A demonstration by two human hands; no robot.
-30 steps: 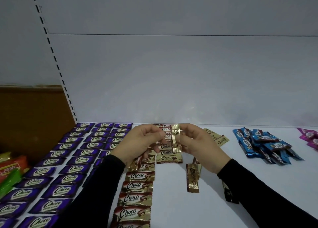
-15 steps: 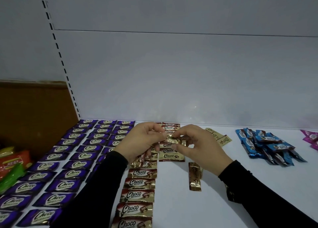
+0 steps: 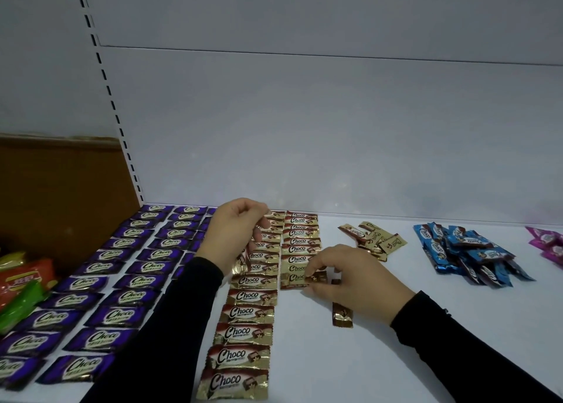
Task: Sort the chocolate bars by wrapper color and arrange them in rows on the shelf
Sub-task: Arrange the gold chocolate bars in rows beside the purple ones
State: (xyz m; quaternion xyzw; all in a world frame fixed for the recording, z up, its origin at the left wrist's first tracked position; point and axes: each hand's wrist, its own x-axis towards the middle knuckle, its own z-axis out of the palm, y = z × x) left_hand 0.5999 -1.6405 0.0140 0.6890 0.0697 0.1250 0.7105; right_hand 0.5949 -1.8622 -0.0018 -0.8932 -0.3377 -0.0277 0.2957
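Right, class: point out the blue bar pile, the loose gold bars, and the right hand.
blue bar pile (image 3: pixel 466 255), head view, middle of heap
loose gold bars (image 3: pixel 376 239), head view, centre of cluster
right hand (image 3: pixel 356 284), head view, back of hand

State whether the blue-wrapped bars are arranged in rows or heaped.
Heaped. The blue-wrapped bars overlap at mixed angles in one loose pile on the shelf.

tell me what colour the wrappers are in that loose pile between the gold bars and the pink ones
Blue, with white ovals; the blue pile shows in the head view, the only one.
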